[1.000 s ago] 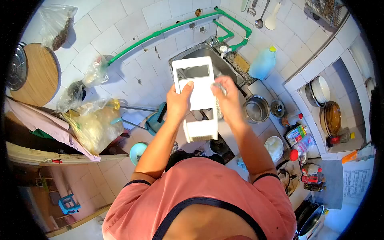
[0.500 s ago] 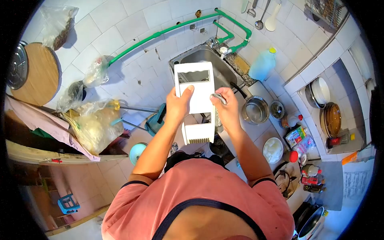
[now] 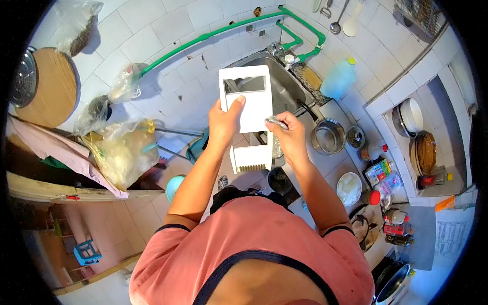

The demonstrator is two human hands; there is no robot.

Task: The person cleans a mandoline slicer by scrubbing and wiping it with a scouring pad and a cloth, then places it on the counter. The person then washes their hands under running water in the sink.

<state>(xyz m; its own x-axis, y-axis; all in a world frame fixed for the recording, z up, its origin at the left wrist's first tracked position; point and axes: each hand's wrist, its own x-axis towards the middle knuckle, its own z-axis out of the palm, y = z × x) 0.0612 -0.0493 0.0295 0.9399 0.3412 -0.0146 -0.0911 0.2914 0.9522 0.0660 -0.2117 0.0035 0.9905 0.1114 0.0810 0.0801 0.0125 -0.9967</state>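
Note:
My left hand [image 3: 225,122] is closed around the left edge of a white plastic mandoline slicer [image 3: 253,113], its thumb lying on the flat face. The slicer is held upright in front of me, with a wide slot near the top, another opening lower down and a row of short teeth at the bottom end. Against its right edge, my right hand [image 3: 288,137] pinches a silvery, crumpled thing [image 3: 276,122]. A shiny part hangs below those fingers, beside the slicer; its kind is unclear.
Behind the slicer is a steel sink [image 3: 292,86] under green pipes [image 3: 239,21]. To the right stand a saucepan [image 3: 328,136], a white bowl [image 3: 349,188] and several bottles. Plastic bags [image 3: 124,157] and a round wooden board [image 3: 53,89] are at left.
Both hands and the slicer have shifted slightly upward in view. The silvery thing stays pinched at the slicer's right edge. The room has shifted slightly with the camera.

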